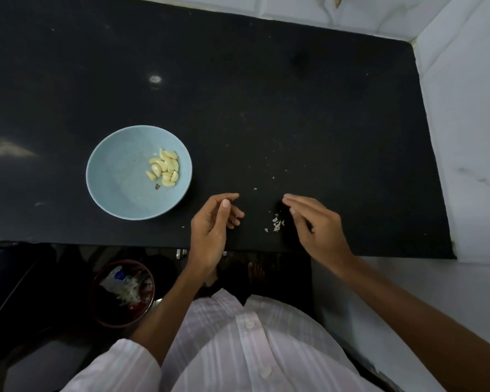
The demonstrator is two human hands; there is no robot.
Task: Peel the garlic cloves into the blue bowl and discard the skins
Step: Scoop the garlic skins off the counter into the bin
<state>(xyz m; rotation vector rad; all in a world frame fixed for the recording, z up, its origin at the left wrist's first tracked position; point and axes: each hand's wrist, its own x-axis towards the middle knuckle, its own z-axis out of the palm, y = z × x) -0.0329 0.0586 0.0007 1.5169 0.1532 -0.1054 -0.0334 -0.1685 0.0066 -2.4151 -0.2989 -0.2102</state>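
A light blue bowl (116, 182) stands on the black counter, left of centre, and holds several peeled yellow garlic cloves (164, 168) plus one brown skin scrap. My left hand (212, 224) hovers just right of the bowl, fingers loosely curled, with nothing visible in it. My right hand (314, 224) hangs over the counter's front edge, fingers nearly straight and close together, pointing left. A small heap of white garlic skin bits (277, 223) lies on the counter between both hands, close to the right hand's fingertips.
Below the counter's front edge, a dark red bin (102, 315) on the floor holds skins and wrappers. White walls (470, 137) close the counter at the right and back. Tiny skin flecks (273, 177) dot the black counter (266, 94).
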